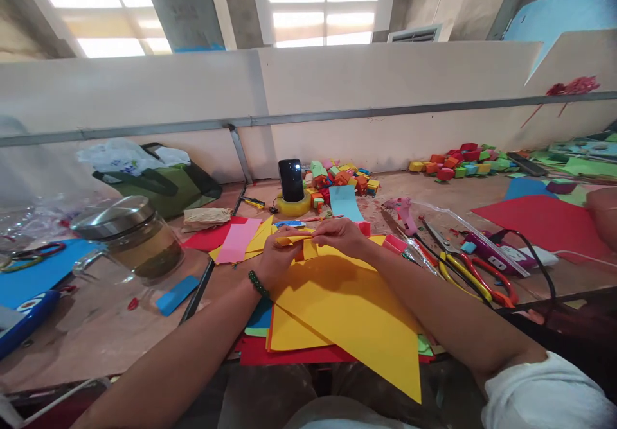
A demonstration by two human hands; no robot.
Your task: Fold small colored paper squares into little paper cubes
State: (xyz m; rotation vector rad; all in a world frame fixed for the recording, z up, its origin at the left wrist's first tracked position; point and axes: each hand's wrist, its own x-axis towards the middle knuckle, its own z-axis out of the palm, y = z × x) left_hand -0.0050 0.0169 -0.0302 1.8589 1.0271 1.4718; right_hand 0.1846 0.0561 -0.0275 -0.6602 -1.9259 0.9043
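Note:
Over a stack of coloured sheets, I grip a small folded piece of yellow paper [309, 249] with both hands. My left hand [276, 263], a dark green bead bracelet at its wrist, pinches the left end. My right hand [343, 236] has thumb and fingers closed on the right end. Parts of the folded piece are hidden by my fingers. Beneath my wrists lie large yellow sheets [347, 313], with red, green and blue sheets showing at the edges. A pink paper strip [238, 241] lies left of my hands.
A glass teapot [144, 243] and green bag [173, 188] stand left. Behind my hands, a phone [291, 180] leans above a tape roll [293, 207] near folded paper cubes [347, 178]. Right are a glue gun [402, 214], scissors [465, 265] and another person's arm [602, 214].

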